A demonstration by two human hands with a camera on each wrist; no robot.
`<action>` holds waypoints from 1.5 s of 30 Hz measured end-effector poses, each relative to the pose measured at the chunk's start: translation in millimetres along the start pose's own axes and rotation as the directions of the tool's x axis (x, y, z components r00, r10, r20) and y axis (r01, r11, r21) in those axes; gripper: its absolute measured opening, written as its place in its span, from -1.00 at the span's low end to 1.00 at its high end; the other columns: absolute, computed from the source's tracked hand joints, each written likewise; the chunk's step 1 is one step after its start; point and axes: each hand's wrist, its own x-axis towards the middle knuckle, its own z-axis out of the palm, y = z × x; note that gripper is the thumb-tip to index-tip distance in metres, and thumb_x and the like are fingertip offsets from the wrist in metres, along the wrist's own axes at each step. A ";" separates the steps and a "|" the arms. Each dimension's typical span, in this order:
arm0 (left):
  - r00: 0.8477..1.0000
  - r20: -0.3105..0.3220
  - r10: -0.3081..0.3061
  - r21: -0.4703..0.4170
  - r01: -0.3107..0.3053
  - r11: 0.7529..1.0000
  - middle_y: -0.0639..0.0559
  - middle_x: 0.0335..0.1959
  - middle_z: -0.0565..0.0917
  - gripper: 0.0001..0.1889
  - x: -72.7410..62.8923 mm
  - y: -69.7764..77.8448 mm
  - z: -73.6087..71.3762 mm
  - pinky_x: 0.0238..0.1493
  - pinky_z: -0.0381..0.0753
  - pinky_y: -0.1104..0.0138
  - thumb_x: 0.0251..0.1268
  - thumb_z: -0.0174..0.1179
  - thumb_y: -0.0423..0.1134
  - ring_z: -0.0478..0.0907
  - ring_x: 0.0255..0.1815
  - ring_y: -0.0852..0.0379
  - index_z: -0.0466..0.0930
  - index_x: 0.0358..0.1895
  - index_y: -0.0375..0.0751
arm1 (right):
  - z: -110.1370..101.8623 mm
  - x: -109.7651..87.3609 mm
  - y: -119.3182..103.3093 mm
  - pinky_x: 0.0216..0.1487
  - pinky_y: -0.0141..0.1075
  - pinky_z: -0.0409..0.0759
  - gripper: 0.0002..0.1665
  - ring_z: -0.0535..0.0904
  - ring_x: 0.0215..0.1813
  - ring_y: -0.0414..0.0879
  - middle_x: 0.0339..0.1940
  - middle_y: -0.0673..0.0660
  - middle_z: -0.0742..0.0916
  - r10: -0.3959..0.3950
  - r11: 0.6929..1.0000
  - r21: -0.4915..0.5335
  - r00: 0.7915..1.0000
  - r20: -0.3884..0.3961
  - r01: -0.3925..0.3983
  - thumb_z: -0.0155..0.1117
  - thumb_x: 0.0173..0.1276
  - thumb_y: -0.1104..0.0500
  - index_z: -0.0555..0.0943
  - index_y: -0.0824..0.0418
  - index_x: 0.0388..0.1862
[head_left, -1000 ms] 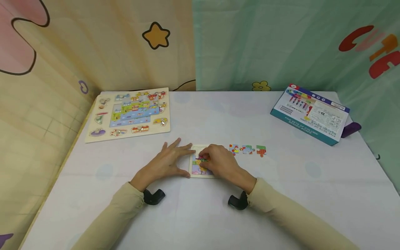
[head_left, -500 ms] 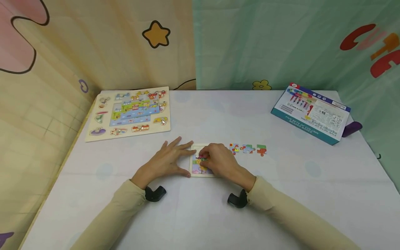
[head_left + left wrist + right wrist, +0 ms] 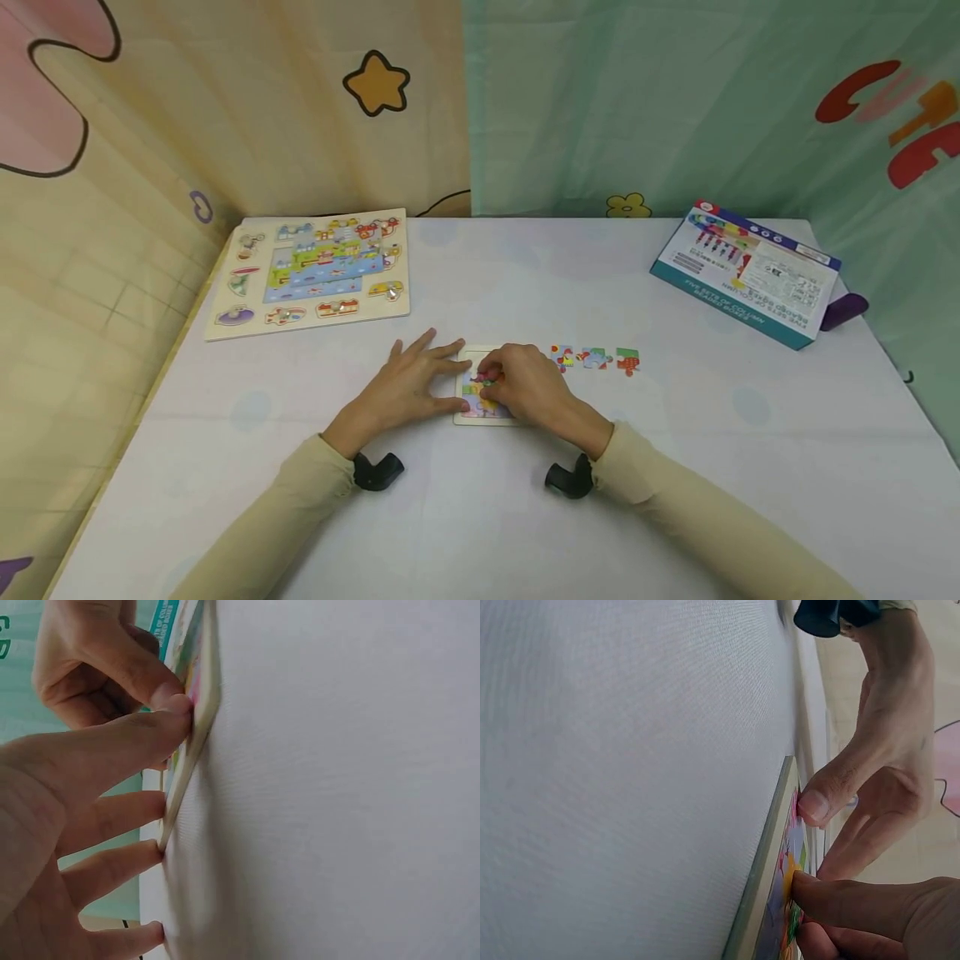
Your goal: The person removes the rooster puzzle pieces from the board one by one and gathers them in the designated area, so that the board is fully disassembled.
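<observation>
Left hand (image 3: 401, 387) has moved its thumb (image 3: 452, 406) onto the puzzle frame (image 3: 486, 422).

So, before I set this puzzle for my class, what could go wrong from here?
The fingers of the right hand pinch a puzzle piece inside the frame; shifting it might lift its neighbours.
The left hand has its thumb over the frame's left edge, so uneven pressure could slide the frame.
The three loose pieces lie in a row close to the right hand, which might knock the nearest.
</observation>
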 end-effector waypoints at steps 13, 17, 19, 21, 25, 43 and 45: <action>0.999 -0.018 -0.028 0.011 0.028 1.000 0.04 0.44 0.37 -0.35 3.5 4.1 3.6 0.28 -0.10 -0.46 0.00 0.50 0.07 -0.02 0.54 -0.28 0.63 0.21 -0.05 | -0.1 -2.0 1.4 -0.32 -0.30 0.52 -0.77 0.54 -0.35 -0.21 -0.36 -0.06 0.70 -0.007 1.000 0.018 1.000 -0.021 0.008 0.53 0.10 0.21 0.74 0.13 -0.23; 0.999 -0.013 -0.036 0.011 0.036 0.999 0.05 0.44 0.36 -0.35 4.1 4.1 4.1 0.29 -0.11 -0.45 -0.01 0.51 0.07 -0.02 0.55 -0.27 0.63 0.21 -0.05 | -0.1 -4.6 4.3 -0.31 -0.32 0.54 -0.83 0.56 -0.35 -0.24 -0.35 -0.09 0.73 -0.042 0.998 0.049 0.998 -0.045 0.044 0.49 0.17 0.20 0.74 0.11 -0.23; 0.999 -0.011 -0.038 0.011 0.038 0.999 0.05 0.44 0.36 -0.35 4.2 4.3 4.0 0.29 -0.11 -0.45 -0.01 0.51 0.08 -0.03 0.55 -0.27 0.63 0.21 -0.04 | -0.8 -5.5 6.0 -0.30 -0.33 0.55 -0.89 0.58 -0.36 -0.27 -0.37 -0.11 0.74 -0.061 0.994 0.084 0.997 -0.055 0.066 0.47 0.22 0.19 0.73 0.09 -0.26; 0.999 -0.010 -0.039 0.013 0.039 0.999 0.05 0.44 0.36 -0.35 4.3 4.5 4.0 0.29 -0.11 -0.45 -0.01 0.51 0.08 -0.03 0.55 -0.27 0.63 0.21 -0.04 | -1.6 -6.2 8.0 -0.30 -0.34 0.55 -0.93 0.59 -0.38 -0.29 -0.40 -0.13 0.74 -0.081 0.988 0.124 0.995 -0.064 0.088 0.46 0.24 0.20 0.73 0.09 -0.29; 0.999 -0.008 -0.041 0.010 0.041 0.999 0.04 0.45 0.36 -0.34 3.9 5.3 3.5 0.29 -0.12 -0.46 -0.02 0.51 0.07 -0.03 0.55 -0.28 0.62 0.22 -0.04 | -4.9 -7.3 12.0 -0.36 -0.34 0.54 -0.96 0.57 -0.44 -0.27 -0.43 -0.14 0.74 -0.097 0.972 0.206 0.993 -0.070 0.110 0.45 0.24 0.19 0.74 0.10 -0.32; 0.999 -0.014 -0.043 -0.016 0.042 0.999 0.00 0.44 0.37 -0.32 3.9 5.2 2.7 0.30 -0.15 -0.45 -0.07 0.56 0.01 -0.04 0.55 -0.29 0.62 0.21 -0.09 | -41.8 -37.2 62.6 -0.32 -0.32 0.51 -0.92 0.60 -0.28 -0.13 -0.41 -0.07 0.76 0.099 0.961 0.265 0.993 -0.068 -0.077 0.47 0.22 0.19 0.78 0.07 -0.29; 0.999 -0.013 -0.046 -0.016 0.046 0.999 0.00 0.44 0.37 -0.31 3.7 5.2 2.5 0.30 -0.15 -0.45 -0.07 0.56 0.00 -0.04 0.55 -0.29 0.62 0.22 -0.09 | -45.7 -40.9 69.4 -0.32 -0.33 0.52 -0.91 0.61 -0.27 -0.13 -0.37 -0.05 0.77 0.124 0.959 0.263 0.990 -0.068 -0.102 0.46 0.22 0.19 0.79 0.09 -0.27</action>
